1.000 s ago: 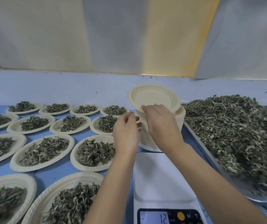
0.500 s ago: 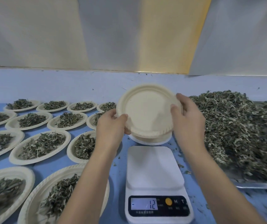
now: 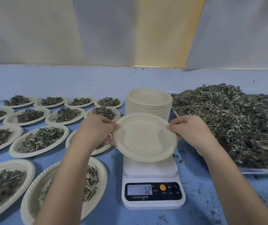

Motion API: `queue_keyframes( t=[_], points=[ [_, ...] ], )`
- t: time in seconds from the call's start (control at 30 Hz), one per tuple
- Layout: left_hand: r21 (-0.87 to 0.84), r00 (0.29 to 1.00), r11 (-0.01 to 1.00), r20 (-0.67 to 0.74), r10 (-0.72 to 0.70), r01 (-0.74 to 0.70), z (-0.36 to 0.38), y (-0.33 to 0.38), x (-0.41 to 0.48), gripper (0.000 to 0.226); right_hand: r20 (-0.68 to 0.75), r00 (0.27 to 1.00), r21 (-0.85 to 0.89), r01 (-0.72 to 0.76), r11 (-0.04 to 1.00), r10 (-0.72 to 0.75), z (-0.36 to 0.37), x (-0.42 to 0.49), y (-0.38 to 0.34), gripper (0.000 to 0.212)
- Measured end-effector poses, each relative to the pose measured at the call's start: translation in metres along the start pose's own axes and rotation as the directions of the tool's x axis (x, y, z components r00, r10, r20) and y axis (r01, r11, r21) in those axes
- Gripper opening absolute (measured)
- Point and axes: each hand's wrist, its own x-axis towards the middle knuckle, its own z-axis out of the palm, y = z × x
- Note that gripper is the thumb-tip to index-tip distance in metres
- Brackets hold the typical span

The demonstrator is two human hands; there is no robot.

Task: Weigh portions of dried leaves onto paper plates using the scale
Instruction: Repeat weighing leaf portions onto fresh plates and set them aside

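Observation:
An empty cream paper plate (image 3: pixel 144 138) hangs tilted just above the platform of the white scale (image 3: pixel 152 177). My left hand (image 3: pixel 97 129) pinches its left rim and my right hand (image 3: pixel 188 129) pinches its right rim. The scale's display (image 3: pixel 140 190) reads minus 12. Behind the held plate stands a tall stack of empty paper plates (image 3: pixel 148 102). A large heap of dried leaves (image 3: pixel 237 125) lies on a metal tray (image 3: pixel 263 171) at the right.
Several paper plates filled with dried leaves (image 3: pixel 39 140) cover the blue table (image 3: pixel 113 213) to the left of the scale. Leaf crumbs are scattered around the scale. A pale curtain hangs behind the table's far edge.
Both hands lifted one plate off the stack and brought it down and toward me, from upright in front of the stack to flatter just over the scale. The display still shows 12.

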Motion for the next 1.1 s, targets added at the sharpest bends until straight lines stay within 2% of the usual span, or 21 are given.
queue_keyframes(
  t=[0.07, 0.17, 0.33, 0.53, 0.8, 0.87, 0.97, 1.03, 1.1],
  points=[
    [0.064, 0.994, 0.995, 0.073, -0.085, 0.080, 0.003, -0.004, 0.001, 0.007, 0.063, 0.998, -0.050, -0.014, 0.999, 0.017, 0.002, -0.001, 0.004, 0.010],
    [0.124, 0.977, 0.983, 0.145, -0.155, 0.138, 0.009, -0.009, 0.003, 0.016, 0.097, 0.994, -0.184, -0.040, 0.982, 0.059, 0.006, 0.000, 0.009, 0.027],
    [0.131, 0.971, 0.977, 0.148, -0.190, 0.171, 0.014, -0.009, 0.002, 0.020, 0.083, 0.992, -0.163, -0.081, 0.983, 0.096, 0.012, 0.002, 0.013, 0.045],
    [0.153, 0.959, 0.964, 0.153, -0.238, 0.215, 0.019, -0.012, 0.005, 0.028, 0.091, 0.991, -0.169, -0.079, 0.982, 0.096, 0.015, -0.001, 0.016, 0.036],
    [0.191, 0.961, 0.960, 0.147, -0.235, 0.205, 0.020, -0.016, 0.008, 0.027, 0.080, 0.995, -0.206, -0.041, 0.978, 0.058, 0.016, 0.002, 0.022, 0.028],
    [0.293, 0.982, 0.948, 0.102, -0.159, 0.123, 0.021, -0.017, 0.010, 0.030, 0.037, 0.999, -0.241, -0.027, 0.970, 0.037, 0.014, 0.005, 0.024, 0.028],
    [0.449, 0.998, 0.892, 0.013, 0.059, -0.059, 0.025, -0.014, 0.008, 0.032, -0.102, 0.995, -0.252, -0.014, 0.968, -0.012, 0.007, 0.008, 0.030, 0.031],
    [0.447, 0.982, 0.878, 0.003, 0.188, -0.169, 0.031, -0.008, 0.004, 0.022, -0.181, 0.983, -0.268, -0.029, 0.963, -0.020, -0.001, 0.011, 0.036, 0.027],
    [0.409, 0.949, 0.866, -0.001, 0.317, -0.288, 0.041, -0.001, 0.000, 0.023, -0.236, 0.972, -0.310, -0.077, 0.948, 0.002, -0.011, 0.015, 0.044, 0.024]
  ],
)
